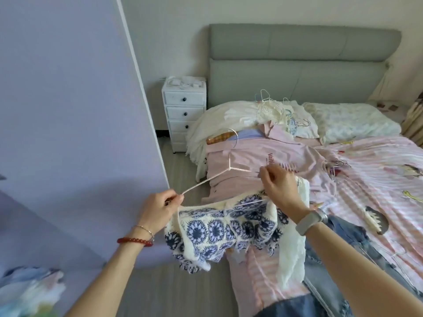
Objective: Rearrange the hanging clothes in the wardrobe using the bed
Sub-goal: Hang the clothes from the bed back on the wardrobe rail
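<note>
A white wire hanger (230, 165) is held in the air over the bed's left edge. My left hand (158, 210) pinches its left end together with the strap of a blue-and-white crochet top (226, 232). My right hand (280, 185) pinches the hanger's right arm. The top hangs below the hanger between both hands. Behind it a heap of pink and white clothes (258, 145) with several loose hangers (272, 104) lies on the bed (377, 170).
The lilac wardrobe door (68, 110) stands open at the left. A white drawer unit (184, 110) is beside the grey headboard (302, 60). Jeans (352, 243) lie on the bed near my right arm. Grey floor (178, 291) runs between door and bed.
</note>
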